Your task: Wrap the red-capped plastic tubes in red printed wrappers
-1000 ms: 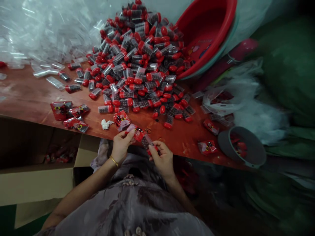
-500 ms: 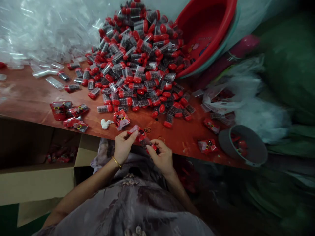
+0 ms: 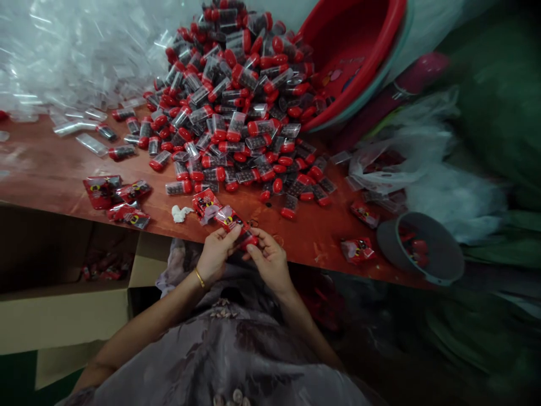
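Near the table's front edge, my left hand (image 3: 216, 254) pinches a small red printed packet (image 3: 228, 217), its thumb lying on top. My right hand (image 3: 270, 260) grips the red lower end of the same packet between thumb and fingers. What is inside the packet is partly hidden by the fingers. Another red packet (image 3: 205, 202) lies just beyond it, beside a crumpled white scrap (image 3: 181, 213). Behind the hands rises a large heap of clear tubes with red caps and dark contents (image 3: 236, 127).
Several red packets (image 3: 101, 190) lie at the left, above an open cardboard box (image 3: 63, 316). Clear empty tubes (image 3: 92, 144) pile up at the back left. A red basin (image 3: 359, 34) leans at the back right. A grey bowl (image 3: 439, 254) holds red pieces at the right.
The packet now shows its printed face and extends beyond my left fingers. My right hand has moved slightly left, closer to my left hand. The view has shifted slightly.
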Action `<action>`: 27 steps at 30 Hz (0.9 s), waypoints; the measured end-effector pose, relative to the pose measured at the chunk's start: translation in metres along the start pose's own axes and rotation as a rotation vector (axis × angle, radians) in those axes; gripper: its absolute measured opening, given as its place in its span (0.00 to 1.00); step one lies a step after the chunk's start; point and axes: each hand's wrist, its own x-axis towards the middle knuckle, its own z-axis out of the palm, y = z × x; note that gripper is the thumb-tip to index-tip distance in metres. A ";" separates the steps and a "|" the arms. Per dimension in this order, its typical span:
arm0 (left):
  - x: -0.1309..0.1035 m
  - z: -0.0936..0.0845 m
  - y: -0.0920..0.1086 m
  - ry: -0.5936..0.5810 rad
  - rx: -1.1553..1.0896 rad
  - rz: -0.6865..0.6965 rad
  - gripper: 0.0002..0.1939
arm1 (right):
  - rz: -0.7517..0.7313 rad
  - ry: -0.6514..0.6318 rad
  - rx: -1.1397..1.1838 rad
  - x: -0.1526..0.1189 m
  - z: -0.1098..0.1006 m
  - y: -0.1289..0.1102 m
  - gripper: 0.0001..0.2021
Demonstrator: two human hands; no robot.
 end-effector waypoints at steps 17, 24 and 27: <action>-0.008 -0.021 -0.005 -0.140 0.174 -0.146 0.26 | -0.469 0.027 -0.563 0.006 -0.001 0.010 0.11; -0.010 -0.057 -0.001 -0.147 0.355 -0.004 0.25 | -0.546 -0.064 -0.637 0.003 0.026 0.018 0.11; -0.015 -0.086 0.013 -0.011 0.506 0.167 0.23 | -0.561 -0.197 -0.677 0.007 0.043 0.013 0.11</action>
